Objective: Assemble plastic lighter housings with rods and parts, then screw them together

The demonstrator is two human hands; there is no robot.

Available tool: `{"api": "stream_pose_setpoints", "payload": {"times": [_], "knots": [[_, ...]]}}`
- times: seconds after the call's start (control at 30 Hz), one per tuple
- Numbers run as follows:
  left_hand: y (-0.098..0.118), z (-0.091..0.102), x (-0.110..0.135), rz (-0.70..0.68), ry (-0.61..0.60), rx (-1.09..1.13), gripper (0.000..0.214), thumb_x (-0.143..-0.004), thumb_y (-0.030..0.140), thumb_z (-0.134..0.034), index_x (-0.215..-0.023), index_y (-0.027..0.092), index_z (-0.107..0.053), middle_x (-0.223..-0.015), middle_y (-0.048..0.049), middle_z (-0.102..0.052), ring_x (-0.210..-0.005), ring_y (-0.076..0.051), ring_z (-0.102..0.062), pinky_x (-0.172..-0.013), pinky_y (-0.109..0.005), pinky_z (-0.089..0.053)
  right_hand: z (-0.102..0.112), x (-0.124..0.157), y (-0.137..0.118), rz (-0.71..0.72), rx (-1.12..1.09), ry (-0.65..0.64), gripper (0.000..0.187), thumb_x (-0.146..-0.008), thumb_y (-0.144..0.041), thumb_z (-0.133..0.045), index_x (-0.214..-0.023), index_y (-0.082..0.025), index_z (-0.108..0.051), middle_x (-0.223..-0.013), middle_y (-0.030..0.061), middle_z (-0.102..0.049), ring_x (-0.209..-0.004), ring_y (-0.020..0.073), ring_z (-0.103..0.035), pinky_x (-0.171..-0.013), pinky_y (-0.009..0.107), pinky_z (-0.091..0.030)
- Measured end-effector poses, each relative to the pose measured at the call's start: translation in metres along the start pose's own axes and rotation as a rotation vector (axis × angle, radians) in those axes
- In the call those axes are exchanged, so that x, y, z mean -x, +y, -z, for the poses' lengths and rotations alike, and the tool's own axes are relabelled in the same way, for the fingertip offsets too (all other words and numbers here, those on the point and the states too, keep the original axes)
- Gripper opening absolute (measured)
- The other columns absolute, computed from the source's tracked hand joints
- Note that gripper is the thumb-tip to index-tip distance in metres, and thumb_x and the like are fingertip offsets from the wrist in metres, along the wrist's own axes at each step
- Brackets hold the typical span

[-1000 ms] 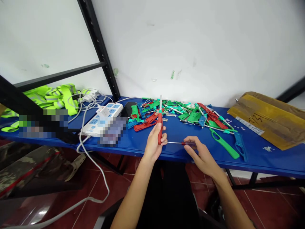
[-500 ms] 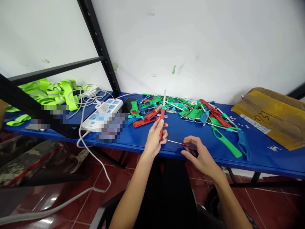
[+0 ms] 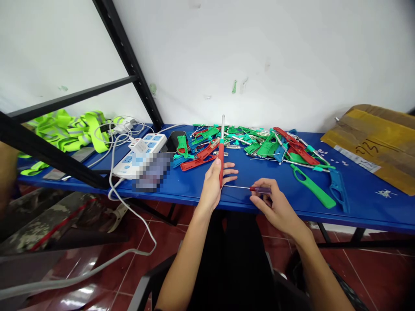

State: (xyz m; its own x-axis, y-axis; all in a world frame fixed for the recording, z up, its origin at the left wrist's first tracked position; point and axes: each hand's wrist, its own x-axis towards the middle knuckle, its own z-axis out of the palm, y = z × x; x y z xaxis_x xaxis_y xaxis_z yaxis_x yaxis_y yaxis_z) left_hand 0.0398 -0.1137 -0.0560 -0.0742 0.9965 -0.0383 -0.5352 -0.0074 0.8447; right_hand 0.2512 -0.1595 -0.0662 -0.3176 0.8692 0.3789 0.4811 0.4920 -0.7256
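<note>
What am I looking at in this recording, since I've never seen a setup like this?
There is no machine here: these are a person's bare hands, seen from a camera worn on that person's head, looking forward and down. The left hand holds a red-handled piece with its metal tube pointing away. The right hand holds a screwdriver, its thin shaft reaching toward the handle's lower end; whether the tip touches is hard to tell. On the blue table lie a pile of red, green and blue parts, a white power strip and, at the right, a taped cardboard box.
</note>
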Motion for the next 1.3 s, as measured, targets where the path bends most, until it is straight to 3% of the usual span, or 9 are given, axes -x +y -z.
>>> {"api": "stream_pose_setpoints", "payload": {"times": [0.13, 0.23, 0.37, 0.57, 0.7, 0.87, 1.03, 1.17, 1.3], "knots": [[0.0001, 0.0009, 0.0006, -0.006, -0.021, -0.008, 0.052, -0.101, 0.060, -0.070, -0.118, 0.011, -0.072, -0.115, -0.0174, -0.079, -0.090, -0.023, -0.079, -0.074, -0.033, -0.068, 0.0025, -0.0006, 0.0024, 0.030, -0.054, -0.039, 0.025, -0.111, -0.044, -0.062, -0.127, -0.026, -0.065, -0.113, 0.0062, -0.080, -0.077, 0.0174, -0.073, -0.069, 0.029, -0.055], [0.0010, 0.0018, 0.0008, 0.013, -0.035, -0.001, 0.055, -0.100, 0.061, -0.071, -0.122, 0.011, -0.072, -0.116, -0.0177, -0.079, -0.087, -0.023, -0.079, -0.072, -0.034, -0.067, 0.0006, -0.0042, 0.0023, 0.031, 0.006, -0.003, 0.025, -0.110, -0.046, -0.063, -0.103, -0.024, -0.072, -0.092, 0.0018, -0.079, -0.069, 0.0162, -0.070, -0.069, 0.029, -0.051], [-0.0006, 0.0026, -0.0001, -0.007, -0.023, 0.002, 0.055, -0.099, 0.062, -0.071, -0.119, 0.011, -0.073, -0.115, -0.0167, -0.079, -0.084, -0.021, -0.077, -0.069, -0.032, -0.066, -0.0006, -0.0060, -0.0016, 0.003, 0.074, -0.050, 0.052, -0.118, -0.046, -0.043, -0.075, -0.023, -0.063, -0.070, -0.0006, -0.069, -0.064, 0.0160, -0.066, -0.069, 0.030, -0.046], [-0.0033, 0.0037, -0.0030, -0.017, -0.006, 0.010, 0.054, -0.099, 0.063, -0.071, -0.111, 0.010, -0.076, -0.106, -0.0142, -0.079, -0.079, -0.018, -0.075, -0.069, -0.029, -0.063, 0.0060, -0.0017, -0.0009, 0.022, 0.087, -0.138, 0.020, -0.111, -0.044, -0.061, -0.116, -0.025, -0.059, -0.097, 0.0008, -0.073, -0.077, 0.0179, -0.067, -0.075, 0.029, -0.050], [-0.0030, 0.0039, -0.0030, -0.015, -0.008, 0.011, 0.053, -0.098, 0.063, -0.073, -0.109, 0.011, -0.076, -0.106, -0.0134, -0.080, -0.078, -0.016, -0.074, -0.070, -0.028, -0.062, 0.0060, -0.0050, 0.0010, 0.075, 0.060, -0.084, 0.019, -0.113, -0.043, -0.057, -0.112, -0.025, -0.062, -0.102, 0.0038, -0.074, -0.086, 0.0193, -0.069, -0.081, 0.029, -0.052], [-0.0018, 0.0037, -0.0012, -0.017, -0.047, 0.003, 0.055, -0.097, 0.063, -0.074, -0.115, 0.011, -0.076, -0.107, -0.0134, -0.081, -0.081, -0.017, -0.074, -0.071, -0.028, -0.061, 0.0014, -0.0074, -0.0007, 0.059, 0.176, -0.020, 0.039, -0.116, -0.046, -0.050, -0.086, -0.024, -0.062, -0.075, 0.0002, -0.067, -0.067, 0.0179, -0.063, -0.069, 0.029, -0.046], [0.0002, 0.0038, -0.0009, -0.008, -0.029, 0.015, 0.051, -0.100, 0.061, -0.071, -0.115, 0.012, -0.075, -0.111, -0.0149, -0.081, -0.082, -0.018, -0.075, -0.072, -0.028, -0.060, 0.0049, -0.0007, 0.0028, 0.066, 0.069, -0.092, 0.021, -0.111, -0.045, -0.060, -0.121, -0.026, -0.055, -0.109, 0.0050, -0.073, -0.085, 0.0189, -0.070, -0.079, 0.030, -0.055], [0.0009, 0.0047, -0.0015, 0.004, -0.053, 0.015, 0.050, -0.101, 0.059, -0.071, -0.117, 0.012, -0.076, -0.112, -0.0144, -0.081, -0.082, -0.018, -0.075, -0.073, -0.028, -0.059, 0.0072, -0.0013, 0.0057, 0.117, 0.035, -0.030, 0.017, -0.112, -0.042, -0.058, -0.119, -0.027, -0.057, -0.111, 0.0072, -0.073, -0.096, 0.0216, -0.072, -0.087, 0.033, -0.057], [0.0005, 0.0058, -0.0019, 0.005, -0.044, 0.031, 0.050, -0.100, 0.060, -0.072, -0.115, 0.012, -0.076, -0.108, -0.0137, -0.081, -0.083, -0.018, -0.075, -0.080, -0.030, -0.060, 0.0051, -0.0050, 0.0038, 0.126, 0.125, 0.044, 0.022, -0.110, -0.047, -0.064, -0.105, -0.025, -0.067, -0.094, 0.0047, -0.077, -0.080, 0.0212, -0.073, -0.074, 0.031, -0.054]]}}
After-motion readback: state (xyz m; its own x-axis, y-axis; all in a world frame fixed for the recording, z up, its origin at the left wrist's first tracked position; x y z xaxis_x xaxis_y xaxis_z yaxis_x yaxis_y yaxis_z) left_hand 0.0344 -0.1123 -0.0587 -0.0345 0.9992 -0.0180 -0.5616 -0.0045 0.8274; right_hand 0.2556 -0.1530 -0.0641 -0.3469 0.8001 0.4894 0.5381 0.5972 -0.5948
